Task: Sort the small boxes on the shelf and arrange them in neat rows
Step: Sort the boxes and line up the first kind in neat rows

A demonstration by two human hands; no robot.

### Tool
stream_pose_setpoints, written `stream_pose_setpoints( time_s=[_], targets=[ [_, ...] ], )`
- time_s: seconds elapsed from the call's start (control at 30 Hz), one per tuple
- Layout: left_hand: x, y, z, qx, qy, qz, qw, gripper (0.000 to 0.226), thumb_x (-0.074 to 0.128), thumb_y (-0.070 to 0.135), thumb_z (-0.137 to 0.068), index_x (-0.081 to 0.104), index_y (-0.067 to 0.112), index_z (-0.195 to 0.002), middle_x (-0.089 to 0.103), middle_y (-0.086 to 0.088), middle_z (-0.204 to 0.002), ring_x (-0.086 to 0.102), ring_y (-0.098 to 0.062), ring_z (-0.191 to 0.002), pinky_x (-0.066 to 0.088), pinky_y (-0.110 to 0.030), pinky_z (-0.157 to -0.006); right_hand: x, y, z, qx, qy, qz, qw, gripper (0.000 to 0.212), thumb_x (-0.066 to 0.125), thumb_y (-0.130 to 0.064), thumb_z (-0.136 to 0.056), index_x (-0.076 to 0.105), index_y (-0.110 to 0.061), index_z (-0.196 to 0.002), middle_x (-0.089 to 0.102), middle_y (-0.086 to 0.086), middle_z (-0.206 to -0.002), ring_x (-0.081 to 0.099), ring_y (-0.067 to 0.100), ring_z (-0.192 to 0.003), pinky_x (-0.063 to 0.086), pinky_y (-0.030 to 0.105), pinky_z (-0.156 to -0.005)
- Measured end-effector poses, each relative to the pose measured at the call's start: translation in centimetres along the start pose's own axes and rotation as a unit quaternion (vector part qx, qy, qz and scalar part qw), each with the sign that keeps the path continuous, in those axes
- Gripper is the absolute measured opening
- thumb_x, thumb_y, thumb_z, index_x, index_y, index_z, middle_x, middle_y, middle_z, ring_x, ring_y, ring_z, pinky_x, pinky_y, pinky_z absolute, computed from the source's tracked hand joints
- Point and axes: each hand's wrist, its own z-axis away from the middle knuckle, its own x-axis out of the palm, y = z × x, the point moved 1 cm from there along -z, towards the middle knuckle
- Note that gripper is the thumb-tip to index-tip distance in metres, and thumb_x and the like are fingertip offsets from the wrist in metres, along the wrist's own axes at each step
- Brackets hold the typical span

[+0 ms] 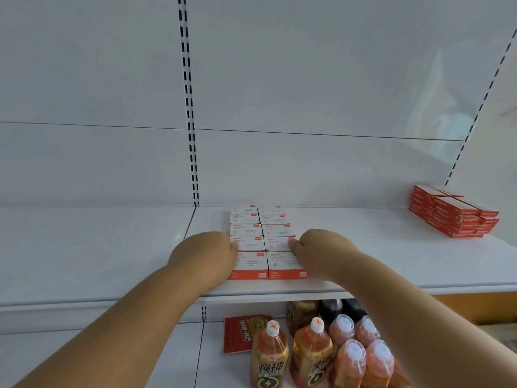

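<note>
Both hands press in on the boxes (pixel 264 245): the left hand (pixel 205 252) flat against their left side, the right hand (pixel 321 247) with fingers curled on the right edge. The boxes sit between them in two rows on the shelf (pixel 363 264).
</note>
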Motion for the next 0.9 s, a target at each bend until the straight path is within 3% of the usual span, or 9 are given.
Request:
stream_pose_setpoints(
  time_s=[0.1,0.2,0.33,0.4,0.47,0.53,0.6,0.77,0.9],
  targets=[
    [0.1,0.2,0.2,0.005,0.007,0.002,1.000,0.042,0.027,0.040,-0.105,0.042,0.026,-0.068,0.052,0.007,-0.070,0.050,-0.008,-0.063,0.038,-0.028,-0.058,0.3,-0.4,0.3,-0.005,0.026,0.017,1.000,0.038,0.028,-0.037,-0.103,0.029,-0.029,-0.066,0.049,-0.001,-0.077,0.060,0.019,-0.081,0.053,0.031,-0.070],
    [0.2,0.3,0.1,0.005,0.012,-0.002,1.000,0.040,0.027,0.039,-0.104,0.047,0.025,-0.072,0.053,0.007,-0.070,0.051,-0.009,-0.064,0.040,-0.028,-0.059,0.5,-0.4,0.1,0.013,0.030,0.006,0.999,0.045,0.023,-0.043,-0.102,0.044,-0.021,-0.069,0.051,-0.001,-0.070,0.053,0.016,-0.065,0.045,0.028,-0.061],
    [-0.2,0.2,0.4,-0.002,0.038,0.002,0.999,0.038,0.029,0.042,-0.103,0.050,0.022,-0.077,0.054,0.006,-0.072,0.051,-0.010,-0.064,0.040,-0.029,-0.059,0.2,-0.3,0.1,0.021,0.035,0.005,0.999,0.049,0.023,-0.048,-0.101,0.046,-0.018,-0.070,0.052,-0.001,-0.069,0.054,0.015,-0.064,0.045,0.028,-0.059],
    [-0.7,0.3,0.9,0.018,0.115,-0.005,0.993,0.031,0.035,0.044,-0.101,0.051,0.021,-0.089,0.055,0.007,-0.082,0.051,-0.011,-0.072,0.040,-0.028,-0.063,-0.4,-0.1,0.6,0.001,0.076,-0.011,0.997,0.049,0.025,-0.053,-0.100,0.052,-0.018,-0.080,0.057,-0.003,-0.075,0.057,0.014,-0.070,0.047,0.027,-0.062],
    [-1.0,0.5,1.3,0.095,0.175,0.027,0.980,0.025,0.042,0.046,-0.098,0.054,0.024,-0.105,0.055,0.010,-0.104,0.050,-0.011,-0.094,0.042,-0.026,-0.080,-0.8,0.2,1.1,-0.080,0.134,-0.035,0.987,0.041,0.034,-0.055,-0.097,0.057,-0.022,-0.105,0.060,-0.008,-0.101,0.058,0.013,-0.093,0.049,0.027,-0.077],
    [-0.6,0.5,1.7,0.180,0.138,0.070,0.971,0.039,0.047,0.050,-0.096,0.053,0.030,-0.128,0.048,0.014,-0.133,0.041,-0.009,-0.123,0.033,-0.026,-0.104,-1.0,0.3,1.8,-0.178,0.133,-0.069,0.973,0.042,0.046,-0.055,-0.093,0.054,-0.031,-0.127,0.052,-0.014,-0.132,0.048,0.010,-0.120,0.041,0.028,-0.100],
    [-0.2,0.4,1.8,0.213,0.073,0.080,0.971,0.055,0.051,0.055,-0.094,0.045,0.032,-0.144,0.038,0.016,-0.149,0.030,-0.006,-0.137,0.023,-0.026,-0.114,-0.9,0.5,2.5,-0.216,0.090,-0.092,0.968,0.052,0.058,-0.054,-0.088,0.052,-0.036,-0.135,0.042,-0.019,-0.145,0.039,0.005,-0.132,0.031,0.026,-0.110],
    [0.8,-0.1,1.4,0.221,0.078,0.098,0.967,0.057,0.056,0.056,-0.091,0.049,0.033,-0.142,0.044,0.018,-0.146,0.035,-0.003,-0.134,0.027,-0.021,-0.110,-0.1,0.5,2.9,-0.220,0.072,-0.106,0.967,0.053,0.069,-0.048,-0.083,0.057,-0.036,-0.132,0.047,-0.021,-0.141,0.040,-0.001,-0.129,0.027,0.017,-0.106],
    [1.1,0.0,1.2,0.222,0.088,0.102,0.966,0.055,0.057,0.057,-0.089,0.053,0.033,-0.139,0.049,0.018,-0.142,0.038,-0.003,-0.131,0.032,-0.023,-0.109,0.1,0.4,2.8,-0.213,0.077,-0.103,0.968,0.052,0.068,-0.047,-0.083,0.058,-0.035,-0.132,0.048,-0.020,-0.141,0.040,-0.001,-0.129,0.028,0.018,-0.106]
  ],
)
